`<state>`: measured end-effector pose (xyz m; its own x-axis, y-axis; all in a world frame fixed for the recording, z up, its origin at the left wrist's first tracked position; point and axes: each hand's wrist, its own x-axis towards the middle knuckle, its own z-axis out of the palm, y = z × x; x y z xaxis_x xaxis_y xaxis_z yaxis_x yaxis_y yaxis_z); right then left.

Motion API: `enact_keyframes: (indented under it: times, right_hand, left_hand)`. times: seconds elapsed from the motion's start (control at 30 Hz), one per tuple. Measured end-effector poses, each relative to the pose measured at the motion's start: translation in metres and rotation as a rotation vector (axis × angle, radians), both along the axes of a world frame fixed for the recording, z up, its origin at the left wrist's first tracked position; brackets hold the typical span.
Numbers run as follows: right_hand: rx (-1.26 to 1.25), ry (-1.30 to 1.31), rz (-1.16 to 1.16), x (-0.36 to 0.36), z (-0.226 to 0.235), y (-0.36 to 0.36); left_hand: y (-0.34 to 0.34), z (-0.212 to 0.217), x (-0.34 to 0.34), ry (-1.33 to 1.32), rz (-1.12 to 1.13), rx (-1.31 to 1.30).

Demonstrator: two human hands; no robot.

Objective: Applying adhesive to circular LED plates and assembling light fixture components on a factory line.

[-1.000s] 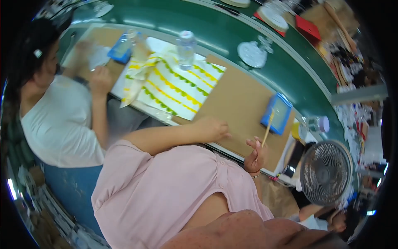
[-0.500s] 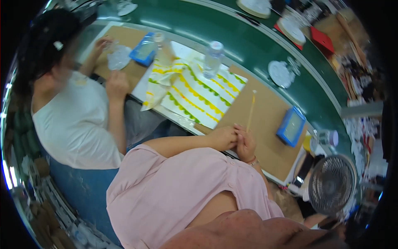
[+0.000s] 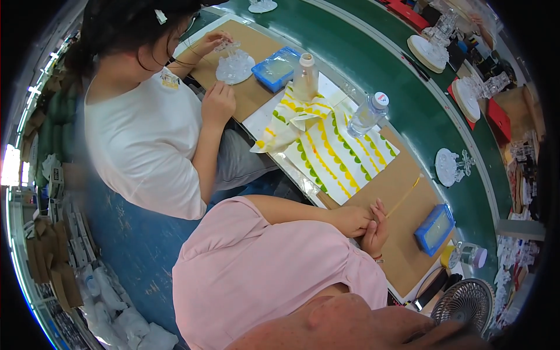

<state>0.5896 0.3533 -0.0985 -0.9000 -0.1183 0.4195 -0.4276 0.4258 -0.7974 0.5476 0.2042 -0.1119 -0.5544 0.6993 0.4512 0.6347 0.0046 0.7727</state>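
My left hand (image 3: 351, 221) and my right hand (image 3: 375, 234) meet over the near edge of a brown board (image 3: 411, 239). The left fingers are curled in against the right hand, and what they hold, if anything, is hidden. My right hand's fingers stretch upward, slightly apart, with nothing visible in them. Just beyond its fingertips a thin yellow stick (image 3: 403, 197) slants over the board; I cannot tell whether its lower end touches the hand. A blue-framed tray (image 3: 434, 229) lies at the board's right side.
A patterned cloth (image 3: 335, 154) bears a capped clear bottle (image 3: 368, 115); another bottle (image 3: 305, 77) stands farther left. At left, a co-worker (image 3: 140, 134) handles a clear plastic piece (image 3: 235, 66). Beyond runs a green belt (image 3: 408, 111) carrying similar pieces. A fan (image 3: 464, 304) and a jar (image 3: 471, 255) are at right.
The view has turned, so the table, co-worker and belt lie farther right and tilted. My hands stay together; the right fingers now stretch out more. The stick slants more to the right.
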Motion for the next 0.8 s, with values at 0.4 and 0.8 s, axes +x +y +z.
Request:
enact_keyframes:
  times: [0.4, 0.8]
  right_hand:
    - [0.051, 0.022, 0.001, 0.006, -0.005, 0.003]
    - [0.061, 0.058, 0.007, 0.004, 0.000, 0.001]
  left_hand:
    - [0.002, -0.009, 0.000, 0.014, -0.006, 0.000]
    - [0.003, -0.012, 0.005, 0.109, 0.082, -0.078]
